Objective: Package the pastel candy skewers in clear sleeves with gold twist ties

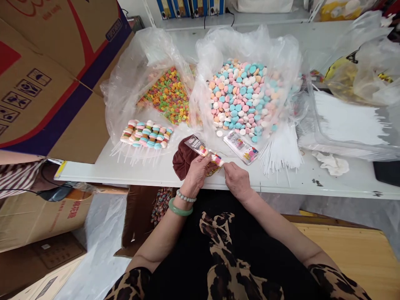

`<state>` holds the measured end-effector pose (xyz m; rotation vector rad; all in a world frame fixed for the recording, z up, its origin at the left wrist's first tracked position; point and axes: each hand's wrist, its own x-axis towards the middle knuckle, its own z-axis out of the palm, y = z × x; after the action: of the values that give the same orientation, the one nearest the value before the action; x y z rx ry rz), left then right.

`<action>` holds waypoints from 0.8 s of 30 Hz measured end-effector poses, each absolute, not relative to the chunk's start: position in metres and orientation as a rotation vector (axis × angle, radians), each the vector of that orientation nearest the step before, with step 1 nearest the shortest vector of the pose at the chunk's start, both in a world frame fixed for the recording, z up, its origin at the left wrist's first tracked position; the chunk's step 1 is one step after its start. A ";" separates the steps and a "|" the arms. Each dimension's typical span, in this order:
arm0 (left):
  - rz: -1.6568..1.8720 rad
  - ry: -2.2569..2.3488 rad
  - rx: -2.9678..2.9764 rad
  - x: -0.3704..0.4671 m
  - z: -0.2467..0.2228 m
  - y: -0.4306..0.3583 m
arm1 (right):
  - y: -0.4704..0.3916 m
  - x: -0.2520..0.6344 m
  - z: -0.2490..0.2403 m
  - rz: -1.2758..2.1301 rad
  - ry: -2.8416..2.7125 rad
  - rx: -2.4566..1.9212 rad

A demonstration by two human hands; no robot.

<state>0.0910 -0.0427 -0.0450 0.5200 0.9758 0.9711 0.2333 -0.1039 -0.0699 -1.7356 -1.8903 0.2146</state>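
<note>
Between my hands, just above the table's front edge, is a small printed clear candy packet (216, 159) with pale candy showing in it. My left hand (196, 171) is closed on the packet, thumb on top. My right hand (237, 180) pinches at the packet's right end; whether a stick is also between those fingers is too small to tell. A dark red cloth (181, 160) lies beside and behind my left hand. Beyond my right hand rests a stack of flat printed packets (241, 146). Candy skewers (146, 134) on white sticks lie in rows to the left.
An open plastic bag of pastel candies (239, 98) stands at the back, beside a bag of colourful ring candies (171, 96). White sticks (281, 152) lie right, near a clear tub of sticks (346, 118). A large cardboard box (59, 75) stands left; crumpled tissue (331, 163) lies right.
</note>
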 end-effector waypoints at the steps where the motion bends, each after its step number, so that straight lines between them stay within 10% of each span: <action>1: 0.992 0.987 0.519 0.092 -0.044 -0.043 | -0.105 0.233 -0.069 0.164 -1.932 -1.746; 13: 0.933 0.884 0.511 0.108 -0.046 -0.053 | -0.084 0.222 -0.052 1.453 -0.741 -1.378; 24: 1.117 0.949 0.463 0.092 -0.033 -0.035 | -0.085 0.227 -0.053 1.387 -0.932 -1.422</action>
<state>0.0924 -0.0354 -0.0331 0.4628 0.9494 1.1165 0.2274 -0.0853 -0.0531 -1.4220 -0.9319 1.3874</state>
